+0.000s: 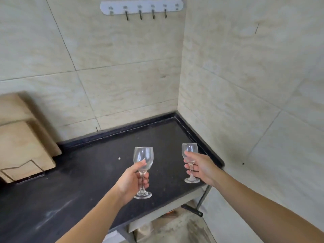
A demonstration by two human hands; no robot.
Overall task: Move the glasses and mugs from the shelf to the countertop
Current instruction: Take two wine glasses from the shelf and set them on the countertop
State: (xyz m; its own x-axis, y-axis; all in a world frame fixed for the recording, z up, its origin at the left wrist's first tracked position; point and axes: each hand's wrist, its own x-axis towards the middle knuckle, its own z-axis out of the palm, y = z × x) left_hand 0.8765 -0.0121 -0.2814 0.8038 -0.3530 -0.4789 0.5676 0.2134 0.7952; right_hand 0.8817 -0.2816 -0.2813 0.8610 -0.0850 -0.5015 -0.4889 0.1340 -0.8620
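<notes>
— Two bare forearms come in from the bottom of the head view, one from each side. What does each hand hold?

— The left hand (130, 179) is wrapped around the stem of the left wine glass (143, 160), with the thumb on the lower part of the bowl. The right hand (199, 168) grips the right wine glass (189, 150) in a similar way: thumb across the bowl, the other fingers behind the stem.

— Where are the two glasses?

— Both are upright and empty, over the dark bench (87, 172). The left one is near the front edge. The right one is further back, close to the right end of the bench, near the corner of the walls. They are well apart from each other. I cannot tell if the feet touch the bench surface or are just above it.

— And what else is on the bench?

— At the left, wooden cutting boards (22, 137) lean against the tiled wall (122, 67). A small pale crumb (119, 158) lies on the bench behind the left glass.

— Anything higher on the wall?

— A white hook rail (141, 7) with dark hooks is fixed there.
</notes>
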